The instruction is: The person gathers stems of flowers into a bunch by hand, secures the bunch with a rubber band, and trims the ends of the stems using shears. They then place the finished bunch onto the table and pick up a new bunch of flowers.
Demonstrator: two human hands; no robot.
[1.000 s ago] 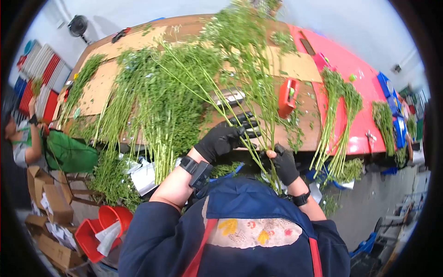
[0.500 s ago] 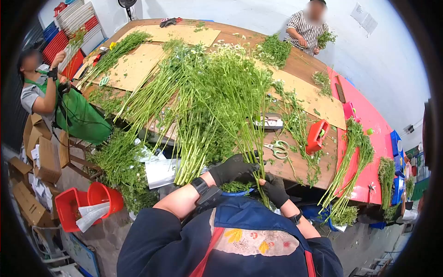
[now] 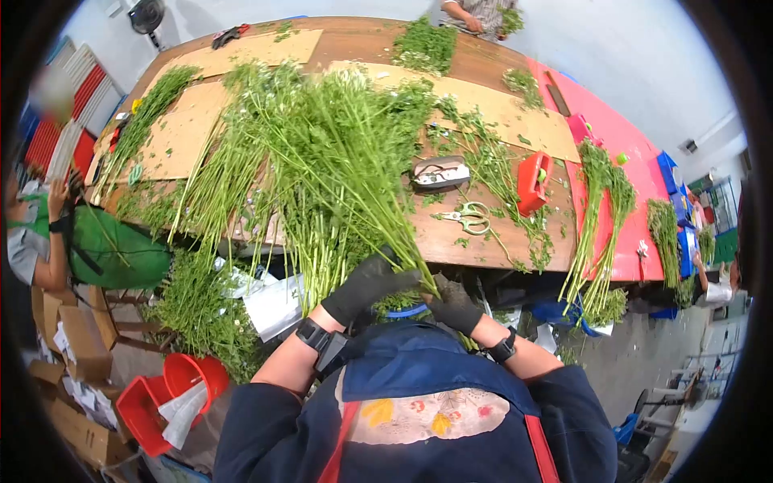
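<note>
A bunch of long green stems (image 3: 354, 173) with leafy tops leans to the upper left, its lower ends at my gloved hands. My left hand (image 3: 366, 286), in a black glove, has its fingers wrapped round the stems. Just below and to the right, my right hand (image 3: 456, 306), also gloved in black, closes on the same stems near their lower ends. Behind the bunch, more loose stems (image 3: 217, 181) lie across the table edge. Green-handled scissors (image 3: 472, 217) rest on the wooden table (image 3: 451, 249), right of the bunch, near an open black case (image 3: 439, 173).
A red tape dispenser (image 3: 533, 183) and tied bunches (image 3: 592, 217) are at the right, by a red table surface (image 3: 636, 241). Red bins (image 3: 149, 410) and cardboard boxes (image 3: 83, 346) stand at lower left. A person in a green apron (image 3: 113, 249) is at left, another person (image 3: 475, 18) at the far side.
The view has shifted, so the table sits higher and further left. The held bunch leans more to the left. Both my hands are still round its stems.
</note>
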